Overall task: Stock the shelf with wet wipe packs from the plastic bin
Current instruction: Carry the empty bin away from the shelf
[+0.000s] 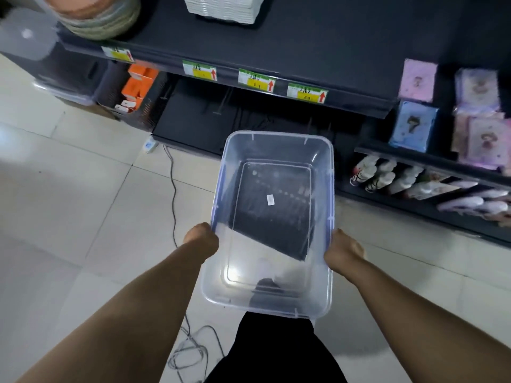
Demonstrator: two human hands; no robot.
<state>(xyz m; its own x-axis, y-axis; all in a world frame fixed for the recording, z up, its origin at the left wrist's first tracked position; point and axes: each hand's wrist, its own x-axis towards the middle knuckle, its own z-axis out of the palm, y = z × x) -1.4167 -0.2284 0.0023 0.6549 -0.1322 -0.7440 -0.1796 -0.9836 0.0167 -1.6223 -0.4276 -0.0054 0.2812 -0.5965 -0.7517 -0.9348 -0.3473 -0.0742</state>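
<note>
A clear plastic bin (329,189) is held in the air in front of me, over the floor and the foot of the dark shelf (304,51). Nothing lies inside it; only a small white sticker shows on its bottom. My left hand (201,239) grips its left rim and my right hand (344,251) grips its right rim, fingers hidden under the edges. White packs (224,8), perhaps wet wipes, are stacked at the top of the shelf.
Price tags (257,81) line the shelf's front edge. Pink and blue packs (414,125) and white bottles (373,172) fill the racks at the right. Orange boxes (138,84) sit low at the left. A grey cable (174,205) trails over the tiled floor.
</note>
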